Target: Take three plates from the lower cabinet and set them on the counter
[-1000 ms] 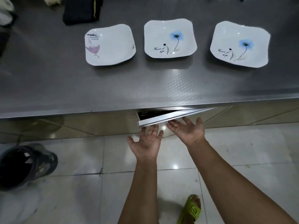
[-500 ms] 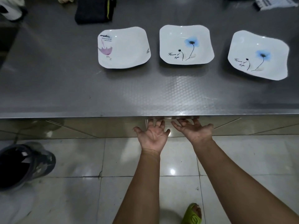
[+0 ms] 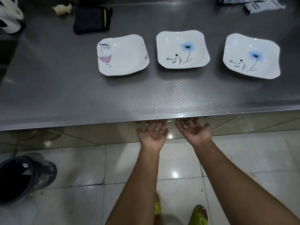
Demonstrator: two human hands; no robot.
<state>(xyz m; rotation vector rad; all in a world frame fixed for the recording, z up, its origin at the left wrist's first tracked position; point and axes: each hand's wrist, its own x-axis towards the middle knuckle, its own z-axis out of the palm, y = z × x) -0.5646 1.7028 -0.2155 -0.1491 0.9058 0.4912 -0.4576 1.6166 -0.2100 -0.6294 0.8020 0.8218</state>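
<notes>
The tips of the fingers of both hands pass out of sight under the front lip of the grey stainless-steel counter (image 3: 68, 88), so what they touch there cannot be told, and the lower cabinet itself is hidden apart from a strip of its glossy beige front (image 3: 90, 135) below the edge. The left hand (image 3: 153, 133) and the right hand (image 3: 195, 131) lie side by side near the middle, palms flat and turned outward, fingers spread, holding nothing, a narrow gap between them. All three task plates sit on the counter in a row, apart from one another: the white square plate with a pink umbrella print (image 3: 123, 55) toward 11 o'clock, the white square plate with a blue flower in the middle (image 3: 182, 49) at 12 o'clock, and a second white square blue-flower plate (image 3: 251, 56) toward 1 o'clock. Behind them, a folded black cloth with a yellow stripe (image 3: 91, 18) lies at the far side toward 11 o'clock, with a crumpled pale scrap (image 3: 62, 8) just beside it. A white object (image 3: 9, 15) at 10 o'clock is cut off by the left edge and hard to identify, as are the silvery packets (image 3: 263, 4) cut off at the top toward 1 o'clock. On the tiled floor (image 3: 243, 156), a dark round bucket (image 3: 24, 177) at 8 o'clock runs off the frame, and two green sandals (image 3: 198, 215) show at 6 o'clock, one partly hidden by the left forearm.
</notes>
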